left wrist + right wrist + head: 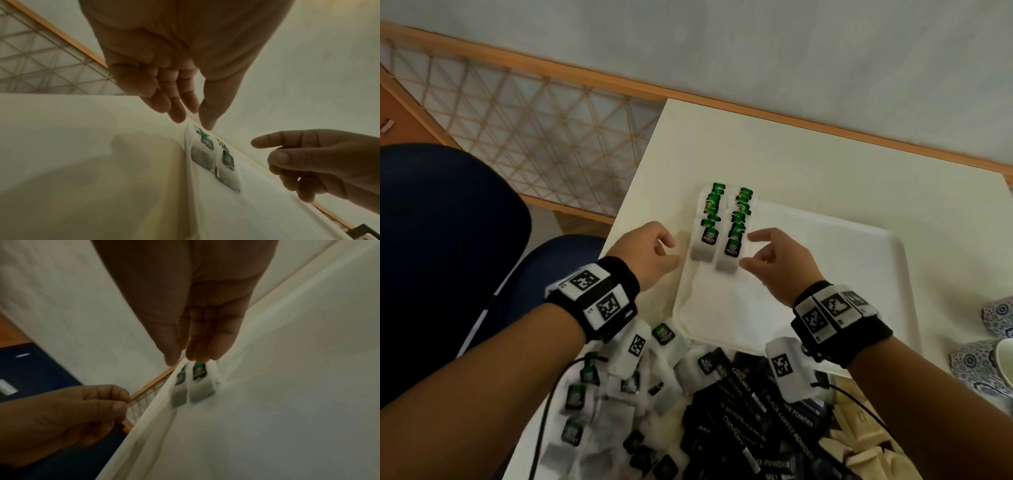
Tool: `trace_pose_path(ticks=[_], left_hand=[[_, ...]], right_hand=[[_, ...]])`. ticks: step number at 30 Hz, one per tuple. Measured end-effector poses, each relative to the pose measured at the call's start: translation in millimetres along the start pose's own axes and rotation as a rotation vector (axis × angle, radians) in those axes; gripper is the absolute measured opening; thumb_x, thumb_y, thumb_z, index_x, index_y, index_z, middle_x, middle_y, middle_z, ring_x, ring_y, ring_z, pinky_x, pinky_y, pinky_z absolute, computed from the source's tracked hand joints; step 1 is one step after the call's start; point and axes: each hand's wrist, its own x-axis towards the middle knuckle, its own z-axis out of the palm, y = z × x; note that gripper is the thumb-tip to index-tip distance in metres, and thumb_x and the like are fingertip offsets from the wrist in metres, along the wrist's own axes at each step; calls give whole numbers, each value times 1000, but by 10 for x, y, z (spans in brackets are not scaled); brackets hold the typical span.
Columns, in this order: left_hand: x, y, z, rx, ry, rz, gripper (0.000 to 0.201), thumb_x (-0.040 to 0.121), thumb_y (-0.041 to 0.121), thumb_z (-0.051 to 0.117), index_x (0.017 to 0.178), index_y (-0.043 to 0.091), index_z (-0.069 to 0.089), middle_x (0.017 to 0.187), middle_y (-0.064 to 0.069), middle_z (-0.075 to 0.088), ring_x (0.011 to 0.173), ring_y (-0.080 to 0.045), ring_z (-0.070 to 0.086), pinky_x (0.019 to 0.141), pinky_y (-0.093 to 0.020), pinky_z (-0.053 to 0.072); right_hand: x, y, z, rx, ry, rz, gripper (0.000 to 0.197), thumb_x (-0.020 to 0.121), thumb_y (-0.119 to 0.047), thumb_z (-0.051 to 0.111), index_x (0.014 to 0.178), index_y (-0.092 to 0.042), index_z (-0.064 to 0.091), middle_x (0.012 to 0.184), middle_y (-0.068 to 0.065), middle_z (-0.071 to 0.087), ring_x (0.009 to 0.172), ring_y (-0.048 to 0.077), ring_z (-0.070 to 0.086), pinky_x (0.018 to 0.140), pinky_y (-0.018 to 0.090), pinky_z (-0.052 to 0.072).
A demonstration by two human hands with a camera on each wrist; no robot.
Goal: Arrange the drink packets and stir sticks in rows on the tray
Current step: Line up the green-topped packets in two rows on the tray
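Loose black coffee sticks (pixel 753 421) pile nearest me. Both grips, left hand (pixel 650 253) and right hand (pixel 777 263), released, flank two green tea bag rows (pixel 722 226) on my tray (pixel 859 274).

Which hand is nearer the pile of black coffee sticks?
Right. The right hand is on the tray, its wrist directly above the coffee sticks. The left hand hovers at the tray's left edge, further from them. Neither touches them.

Two rows of green tea packets (pixel 722 222) lie on the white tray (pixel 859 274), apparently untouched between both loosely curled hands.
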Motion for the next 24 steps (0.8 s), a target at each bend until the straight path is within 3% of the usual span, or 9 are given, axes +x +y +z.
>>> trace_pose_path(ticks=[3,7,11,16,20,22,24], left_hand=[[-370,-207,-132,20,-9,29,13,83,28,70,89,27,58,84,6,60,68,-8,53,60,-24,42],[-854,-585,-281,112,-26,0,19,79,31,73,90,33,57,92,10,56,78,-10,54,66,-23,41],[-1373,-803,-349,223,-92,-57,45,70,41,79,103,36,50,103,12,46,79,-2,49,66,-21,40],[-1999,-938,-109,413,-191,-101,85,55,64,77,122,36,32,115,11,32,96,-12,51,82,-33,51],[-2241,-1106,120,445,-179,-232,108,51,68,73,136,35,16,124,6,23,107,-20,46,86,-38,50],[-2263,-1173,179,365,-150,-266,106,52,63,76,135,33,18,121,6,22,105,-22,47,85,-40,51],[-2237,-1200,215,244,-104,-241,99,56,52,80,133,31,22,117,6,24,98,-20,49,82,-39,52]], right_hand=[[-331,-140,147,-131,-167,-141,18,87,-29,66,104,-29,63,75,-14,60,69,-2,54,61,12,37],[-671,-244,422,-292,-328,-255,20,90,-30,60,110,-29,63,86,-15,55,76,3,50,79,23,44],[-845,-366,612,-344,-381,-344,31,91,-25,59,121,-28,59,114,-6,52,95,13,55,88,29,45],[-823,-471,860,-518,-453,-444,53,90,-15,56,139,-28,43,145,-6,36,120,18,50,98,32,43],[-826,-488,994,-679,-505,-458,62,91,-6,45,146,-31,31,146,-5,35,126,20,46,96,32,43],[-837,-470,1017,-737,-516,-415,65,91,-5,48,147,-29,27,142,-1,37,123,23,48,92,32,44],[-852,-436,1038,-751,-505,-348,63,87,-6,54,144,-23,33,136,3,39,115,26,53,90,34,47]])
